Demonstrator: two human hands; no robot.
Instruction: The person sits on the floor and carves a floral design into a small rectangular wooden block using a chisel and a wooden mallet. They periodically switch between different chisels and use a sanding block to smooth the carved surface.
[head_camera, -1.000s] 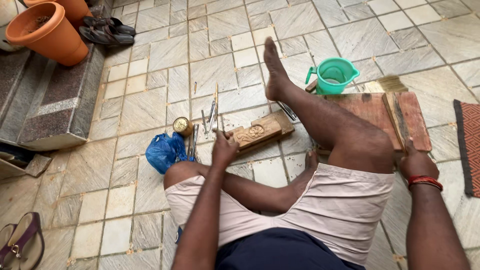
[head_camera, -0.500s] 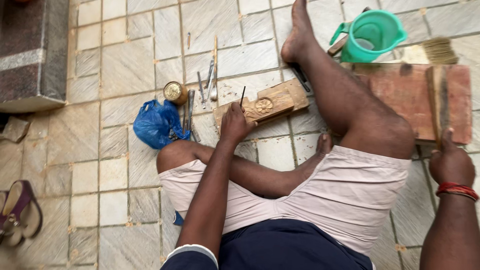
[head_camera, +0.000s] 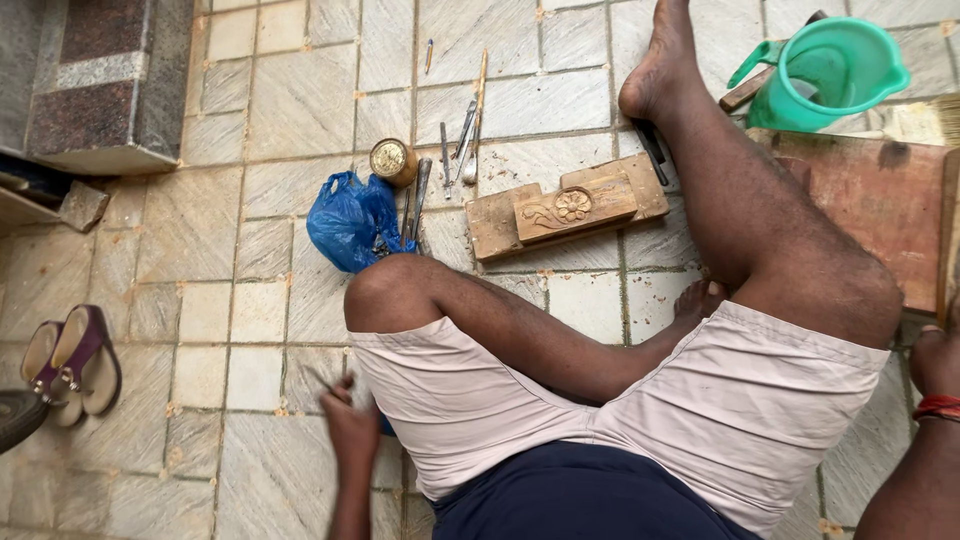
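Note:
I sit on a tiled floor with my legs spread. My left hand (head_camera: 350, 430) is blurred beside my left thigh, closed around a thin dark tool (head_camera: 322, 381). My right hand (head_camera: 935, 357), with a red band on its wrist, is mostly cut off at the right edge, at the end of a wooden bar (head_camera: 950, 235); its grip is hidden. A carved wooden block with a flower (head_camera: 575, 207) lies on a plain wooden base (head_camera: 494, 223) ahead of my knee, with neither hand on it.
Several metal chisels (head_camera: 462, 135) and a round tin (head_camera: 392, 160) lie beyond a blue plastic bag (head_camera: 345, 225). A green jug (head_camera: 830, 70) stands by a reddish board (head_camera: 880, 210). Sandals (head_camera: 72, 360) and a stone step (head_camera: 100, 90) are at the left.
My left hand has pulled back from the carved block to beside my left thigh. The camera has tilted down and closer. My right hand has stayed by the wooden bar.

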